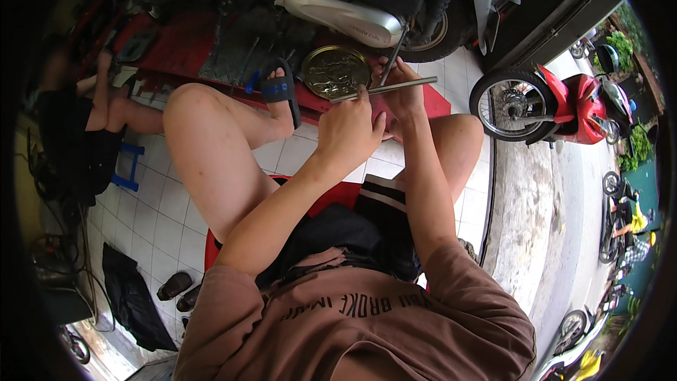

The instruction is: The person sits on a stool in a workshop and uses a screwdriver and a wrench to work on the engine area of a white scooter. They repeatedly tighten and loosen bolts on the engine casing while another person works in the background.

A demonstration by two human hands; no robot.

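Bar [422,82] at near-right edge of dish [304,69]. Left hand [344,130] grips bar; right hand [405,95] at rod [397,51], closure unclear. Risk: leftward slip could knock dish, spilling parts [337,74].

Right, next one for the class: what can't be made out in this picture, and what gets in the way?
All in the head view:
Left hand: curled fingers mostly hidden beneath its own back.
Right hand: partly covered by the metal bar crossing in front.
Round tin: small contents too tiny and shiny to tell apart.
Nearest motorbike: upper part cut off by the top edge.
Other person: head lost in blur and shadow near the left rim.
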